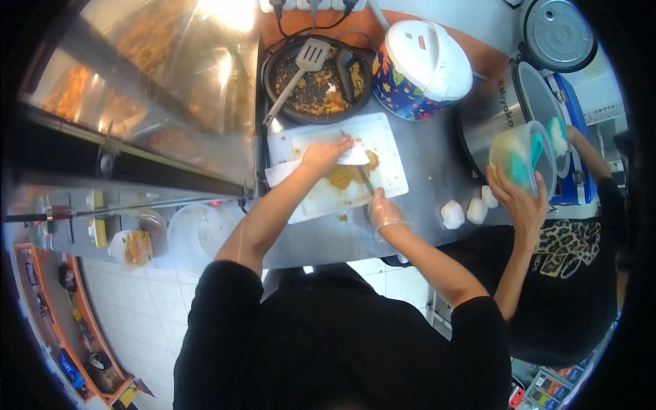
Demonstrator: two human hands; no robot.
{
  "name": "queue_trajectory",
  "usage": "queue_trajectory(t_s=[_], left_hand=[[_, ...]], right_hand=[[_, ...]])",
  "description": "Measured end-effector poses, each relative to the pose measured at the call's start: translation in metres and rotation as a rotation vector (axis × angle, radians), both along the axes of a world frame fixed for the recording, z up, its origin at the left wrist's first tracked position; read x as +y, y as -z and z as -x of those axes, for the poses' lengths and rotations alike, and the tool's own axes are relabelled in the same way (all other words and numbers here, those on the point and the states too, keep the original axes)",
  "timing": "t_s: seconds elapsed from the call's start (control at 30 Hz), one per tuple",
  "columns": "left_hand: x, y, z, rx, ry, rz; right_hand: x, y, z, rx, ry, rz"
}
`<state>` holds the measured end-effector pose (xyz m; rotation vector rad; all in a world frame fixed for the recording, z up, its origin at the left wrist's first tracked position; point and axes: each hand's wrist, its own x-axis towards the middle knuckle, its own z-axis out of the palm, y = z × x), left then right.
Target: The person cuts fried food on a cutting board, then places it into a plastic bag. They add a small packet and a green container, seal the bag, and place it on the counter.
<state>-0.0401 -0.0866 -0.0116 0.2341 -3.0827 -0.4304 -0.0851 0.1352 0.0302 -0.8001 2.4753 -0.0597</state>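
1. Head view: left hand [326, 156] lies on the white cutting board [389, 140], fingers closed over a piece of white paper [355, 157] beside brown food [345, 176].
2. Right hand [385, 212] — gloved — is closed round a knife [362, 174] whose blade rests on the food.
3. Nearby — a co-worker's hand [521, 198] holds a plastic tub [526, 156] at a rice cooker [502, 113].

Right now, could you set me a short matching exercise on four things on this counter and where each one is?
Things:
1. spatula
2. cutting board
3. knife
4. clear plastic tub

Places:
A. held up in a co-worker's hand beside the open rice cooker
B. resting in the dark round pan
C. in the gloved right hand, over the brown food
D. flat on the steel counter, under the left hand

Pairs: 1-B, 2-D, 3-C, 4-A
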Motion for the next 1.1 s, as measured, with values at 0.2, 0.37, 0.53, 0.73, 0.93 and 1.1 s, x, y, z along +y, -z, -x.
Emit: queue_trajectory(t_s=[0.2,0.37,0.53,0.73,0.93,1.1], left_hand=[[-0.004,-0.023,-0.003,-0.005,0.031,0.013],[-0.002,-0.031,-0.02,0.028,-0.012,-0.088],[0.001,0.0,-0.029,0.032,-0.089,-0.058],[-0.015,-0.019,-0.021,-0.014,-0.025,0.073],[-0.002,-0.015,-0.044,0.007,-0.133,0.023],[-0.001,-0.002,-0.046,-0.113,-0.268,0.024]], right_hand=[[0.003,-0.002,-0.001,0.029,-0.063,0.074],[0.007,-0.032,0.008,0.011,-0.127,0.017],[-0.006,0.013,-0.017,0.034,-0.113,-0.068],[-0.002,-0.007,-0.004,0.061,-0.144,0.04],[-0.01,-0.024,-0.005,0.033,-0.202,0.05],[-0.026,0.031,-0.022,0.065,-0.101,0.111]])
